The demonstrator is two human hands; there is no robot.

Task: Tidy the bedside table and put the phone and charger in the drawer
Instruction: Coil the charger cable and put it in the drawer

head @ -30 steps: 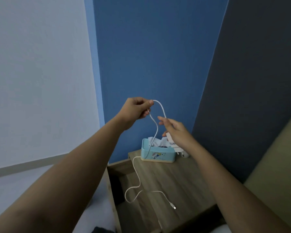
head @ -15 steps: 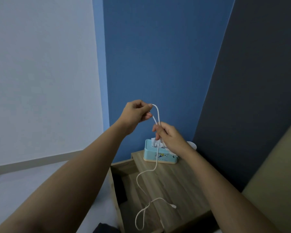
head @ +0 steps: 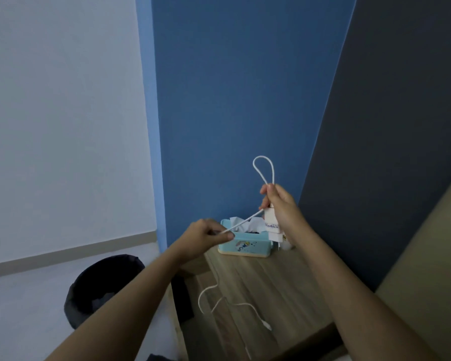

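Head view looks down over both bare forearms reaching out above the bedside table (head: 284, 287). Her or his right hand (head: 281, 207) is raised, fingers clenched around the white charger (head: 272, 225) plug and a pinched loop of its cable (head: 263, 168), which stands up above the fist. Lower and to the left, the left hand (head: 206, 237) pinches the same cable between thumb and fingers, so a straight length runs taut between the two hands. The rest of the cable trails down onto the near part of the tabletop, its free end lying loose. A light blue tissue box (head: 242, 243) sits at the far edge of the table, just behind the hands. A dark bin (head: 99, 285) stands on the floor to the left.

Half a second ago the left hand was the higher one, holding the top of the loop; now it has dropped below the right, and the camera has swung left, bringing the bin into sight.
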